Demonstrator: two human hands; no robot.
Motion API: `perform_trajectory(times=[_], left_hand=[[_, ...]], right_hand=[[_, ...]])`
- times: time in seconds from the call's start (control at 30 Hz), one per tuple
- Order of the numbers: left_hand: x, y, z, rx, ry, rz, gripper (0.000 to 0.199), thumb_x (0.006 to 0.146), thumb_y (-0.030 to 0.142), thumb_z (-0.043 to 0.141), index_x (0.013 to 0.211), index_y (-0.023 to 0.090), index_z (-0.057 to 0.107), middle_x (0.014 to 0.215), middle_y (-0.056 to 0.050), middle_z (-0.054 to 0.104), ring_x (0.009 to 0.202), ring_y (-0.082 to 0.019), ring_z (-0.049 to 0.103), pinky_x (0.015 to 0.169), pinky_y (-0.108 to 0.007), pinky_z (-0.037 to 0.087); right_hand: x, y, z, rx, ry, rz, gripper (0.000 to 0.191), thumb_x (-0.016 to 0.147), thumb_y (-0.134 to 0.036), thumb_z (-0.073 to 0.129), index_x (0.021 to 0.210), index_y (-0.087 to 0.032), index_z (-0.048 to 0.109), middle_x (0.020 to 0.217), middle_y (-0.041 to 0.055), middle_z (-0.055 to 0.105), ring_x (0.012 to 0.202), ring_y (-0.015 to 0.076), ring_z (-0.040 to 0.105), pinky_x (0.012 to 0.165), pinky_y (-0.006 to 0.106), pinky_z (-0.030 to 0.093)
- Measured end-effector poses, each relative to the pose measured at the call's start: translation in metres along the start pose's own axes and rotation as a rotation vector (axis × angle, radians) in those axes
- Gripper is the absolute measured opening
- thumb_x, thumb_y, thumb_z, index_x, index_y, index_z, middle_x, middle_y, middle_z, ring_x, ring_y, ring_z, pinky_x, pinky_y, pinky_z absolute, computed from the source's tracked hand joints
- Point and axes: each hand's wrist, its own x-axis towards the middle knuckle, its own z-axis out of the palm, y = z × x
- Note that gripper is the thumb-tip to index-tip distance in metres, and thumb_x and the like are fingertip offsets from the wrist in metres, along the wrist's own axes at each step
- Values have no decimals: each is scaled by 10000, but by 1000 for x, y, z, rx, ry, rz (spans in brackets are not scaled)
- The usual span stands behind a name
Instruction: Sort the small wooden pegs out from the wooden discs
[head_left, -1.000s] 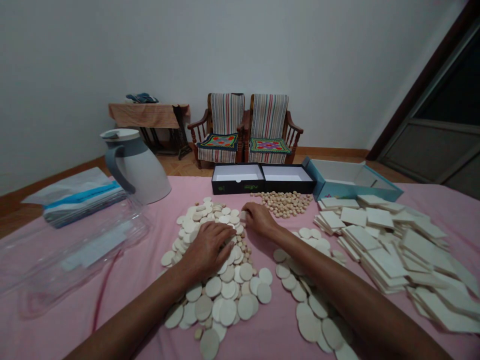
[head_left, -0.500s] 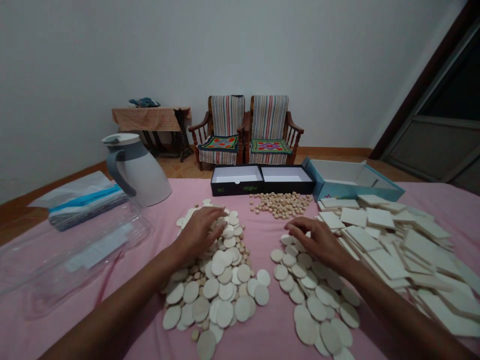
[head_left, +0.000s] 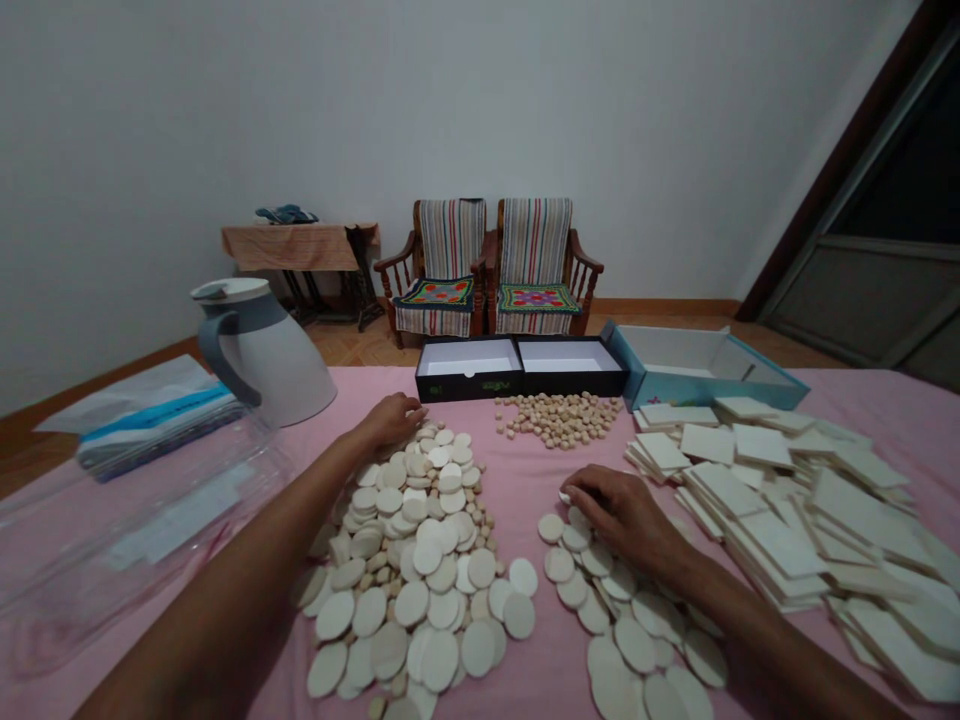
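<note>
**Our hands at the far ends of two piles of discs**

Our left hand [head_left: 391, 419] bends its fingers at the far tip of the left disc pile [head_left: 427, 555]; we cannot tell whether they grip anything. Our right hand [head_left: 621, 506] curls over the far part of the right disc pile [head_left: 634, 640], a pale disc edge [head_left: 565, 497] showing at its fingertips, though we cannot tell if it is pinched.

The left pile's long axis runs near to far, narrowing at the far end, with small wooden pieces mixed in. The right pile also stretches near to far, its far end leaning left. Most discs lie flat.

Our left forearm crosses the left pile's left edge, and our right one hides part of the right pile. Beyond, we see a heap of small wooden pieces [head_left: 562, 418], a black box [head_left: 469, 385] lying open and a blue box [head_left: 682, 388]. Square tiles [head_left: 780, 530] spread at right; a jug [head_left: 281, 365] and clear plastic packaging [head_left: 172, 520] sit at left on the pink cloth [head_left: 517, 490].
</note>
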Motion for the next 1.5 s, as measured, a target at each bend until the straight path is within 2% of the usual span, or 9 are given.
perform_trajectory(times=[0.23,0.53,0.7,0.87,1.03,1.17,1.27,1.37,1.5], left_hand=[[-7,13,1,-46,-46,64,450,810,568,479,725,166,664,777,-81,626,725,-208,595,676,-291,448],[-21,24,0,-195,-135,176,202,732,352,500,781,177,588,739,-12,621,675,-156,553,600,-237,418],[-39,42,-13,-242,-196,259,243,768,361,512,853,167,630,834,-21,642,732,-152,555,658,-231,421],[-50,53,-33,-275,-319,313,368,860,469,487,812,152,667,714,-1,633,659,-137,554,594,-200,407],[-26,69,-30,-267,-225,293,415,916,429,419,891,124,699,785,-43,697,726,-160,616,646,-212,452],[9,90,-5,-211,-146,304,231,841,238,511,883,154,722,1009,-72,711,941,-193,632,805,-241,466],[27,103,14,-176,-135,317,182,773,150,555,808,162,733,994,-75,719,1009,-214,626,890,-263,449],[28,108,20,-168,-144,312,206,776,130,534,805,150,737,900,-73,732,892,-212,659,818,-269,478],[10,116,5,-222,-176,362,246,828,148,502,924,141,729,938,-65,736,864,-185,666,767,-244,491]], right_hand=[[-1,-7,3,-11,-45,-11,220,919,-266,454,826,-200,642,822,47,683,777,183,610,707,298,426],[-2,-5,9,-19,-58,-26,203,910,-242,471,837,-182,651,829,49,685,784,181,606,710,296,421],[-2,-6,10,-35,-64,-41,218,904,-229,457,842,-172,659,833,58,689,794,189,609,712,301,423],[-2,-5,12,-33,-56,-59,217,902,-221,456,845,-174,660,831,57,690,797,189,610,709,299,428],[-2,-3,12,19,2,-79,206,905,-220,466,850,-185,662,835,49,694,800,182,615,728,300,441],[-2,0,8,55,124,-55,194,902,-228,485,864,-179,668,843,55,694,785,180,621,707,295,451],[-2,4,5,77,181,-41,186,897,-220,496,848,-179,671,824,50,693,762,173,624,686,282,458],[-1,8,2,83,229,-42,183,893,-221,502,840,-184,673,806,47,694,736,167,622,664,273,463],[3,13,-2,62,344,-25,174,880,-236,516,822,-188,674,813,55,706,728,172,628,661,276,473]])
